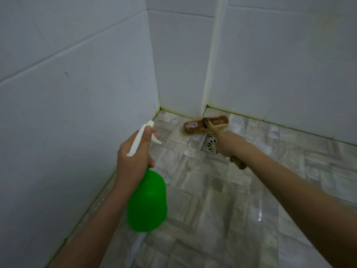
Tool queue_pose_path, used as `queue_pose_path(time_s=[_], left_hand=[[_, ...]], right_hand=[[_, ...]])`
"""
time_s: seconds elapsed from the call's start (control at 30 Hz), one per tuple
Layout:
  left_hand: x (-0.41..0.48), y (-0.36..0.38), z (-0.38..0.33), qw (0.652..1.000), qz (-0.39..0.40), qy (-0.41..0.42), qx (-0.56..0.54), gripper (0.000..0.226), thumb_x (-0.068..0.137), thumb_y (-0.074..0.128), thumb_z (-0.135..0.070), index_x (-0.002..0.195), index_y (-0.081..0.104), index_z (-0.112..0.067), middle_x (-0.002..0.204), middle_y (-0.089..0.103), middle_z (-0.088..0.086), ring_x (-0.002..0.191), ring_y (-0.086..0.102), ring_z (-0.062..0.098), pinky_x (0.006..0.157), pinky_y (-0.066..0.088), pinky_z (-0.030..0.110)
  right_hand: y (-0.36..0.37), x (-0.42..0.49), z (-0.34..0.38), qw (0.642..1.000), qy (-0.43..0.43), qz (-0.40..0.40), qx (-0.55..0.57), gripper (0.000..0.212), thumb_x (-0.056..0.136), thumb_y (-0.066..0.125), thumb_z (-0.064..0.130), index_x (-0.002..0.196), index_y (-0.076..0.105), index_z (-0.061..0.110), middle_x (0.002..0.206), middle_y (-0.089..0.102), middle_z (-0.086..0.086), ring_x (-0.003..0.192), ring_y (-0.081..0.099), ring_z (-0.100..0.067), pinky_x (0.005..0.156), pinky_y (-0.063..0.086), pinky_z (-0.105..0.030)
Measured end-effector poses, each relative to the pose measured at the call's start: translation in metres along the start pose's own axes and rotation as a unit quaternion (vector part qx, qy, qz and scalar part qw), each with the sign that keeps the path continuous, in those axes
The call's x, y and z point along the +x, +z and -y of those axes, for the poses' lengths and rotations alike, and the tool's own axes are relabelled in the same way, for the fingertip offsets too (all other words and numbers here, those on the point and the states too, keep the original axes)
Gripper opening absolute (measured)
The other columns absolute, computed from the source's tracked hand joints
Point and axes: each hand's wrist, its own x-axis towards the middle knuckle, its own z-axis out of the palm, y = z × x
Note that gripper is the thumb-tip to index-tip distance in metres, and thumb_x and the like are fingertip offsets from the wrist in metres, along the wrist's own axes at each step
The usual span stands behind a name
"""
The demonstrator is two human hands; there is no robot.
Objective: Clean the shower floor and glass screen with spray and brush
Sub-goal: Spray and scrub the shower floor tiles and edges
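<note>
two bare forearms, no sleeves in view; left hand [133,161] and right hand [229,145] ungloved, unadorned

White tiled walls [77,93], grey marbled floor [231,209]

Two hands are at work in this shower corner: the left hand [133,159] and the right hand [229,144], each with something in its grip. There is one green spray bottle [147,200] with a single white trigger head [142,138], and one scrubbing brush [205,125] with a single wooden handle [238,163]. One round metal drain [211,145] sits in the tiled floor [251,200], and three white wall faces [77,93] meet around the corner, with one pale strip [210,64] running up it.
</note>
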Motion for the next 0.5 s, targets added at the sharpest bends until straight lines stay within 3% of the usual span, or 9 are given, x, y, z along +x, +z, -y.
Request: queue_pose_path(time_s=[0.1, 0.23, 0.3, 0.4, 0.5], left_hand=[[0.001, -0.009, 0.0, 1.0, -0.009, -0.003, 0.0, 0.023, 0.096, 0.047, -0.05, 0.096, 0.069, -0.043, 0.094, 0.077, -0.007, 0.04, 0.049, 0.015, 0.046, 0.045, 0.023], [0.001, -0.021, -0.002, 1.0, -0.016, -0.004, 0.001, 0.026, 0.091, 0.046, -0.055, 0.093, 0.07, -0.045, 0.092, 0.076, -0.005, 0.037, 0.048, 0.013, 0.047, 0.044, 0.024], [-0.001, -0.025, -0.002, 1.0, -0.011, 0.0, 0.009, 0.025, 0.091, 0.047, -0.057, 0.092, 0.07, -0.048, 0.094, 0.076, 0.0, 0.037, 0.049, 0.013, 0.049, 0.045, 0.027], [-0.002, -0.033, -0.003, 1.0, -0.017, 0.003, 0.018, 0.026, 0.092, 0.047, -0.057, 0.094, 0.07, -0.046, 0.094, 0.076, -0.002, 0.038, 0.05, 0.013, 0.049, 0.046, 0.027], [-0.001, -0.041, -0.004, 0.999, -0.035, -0.008, 0.015, 0.029, 0.095, 0.046, -0.053, 0.098, 0.071, -0.039, 0.098, 0.077, -0.004, 0.041, 0.051, 0.015, 0.049, 0.047, 0.026]], right_hand=[[0.008, -0.011, 0.008, 0.997, -0.048, 0.052, -0.028, 0.091, 0.091, 0.038, 0.004, 0.14, -0.015, 0.059, 0.104, 0.059, -0.019, 0.061, 0.064, -0.028, 0.048, 0.057, -0.038], [0.012, -0.001, 0.021, 0.987, -0.143, -0.004, -0.068, 0.082, 0.097, 0.032, 0.011, 0.14, -0.019, 0.059, 0.089, 0.057, -0.013, 0.055, 0.059, -0.023, 0.052, 0.057, -0.038], [0.002, 0.006, 0.028, 0.989, -0.128, 0.001, -0.067, 0.077, 0.098, 0.033, 0.012, 0.145, -0.012, 0.054, 0.096, 0.06, -0.014, 0.055, 0.057, -0.022, 0.051, 0.056, -0.035], [-0.001, 0.003, 0.045, 0.988, -0.122, 0.074, -0.053, 0.082, 0.096, 0.036, 0.01, 0.138, -0.009, 0.065, 0.1, 0.051, -0.01, 0.058, 0.063, -0.027, 0.045, 0.053, -0.032], [0.002, 0.01, 0.057, 0.979, -0.173, 0.068, -0.088, 0.069, 0.098, 0.038, 0.018, 0.145, 0.002, 0.055, 0.103, 0.056, -0.01, 0.072, 0.064, -0.03, 0.062, 0.059, -0.04]])
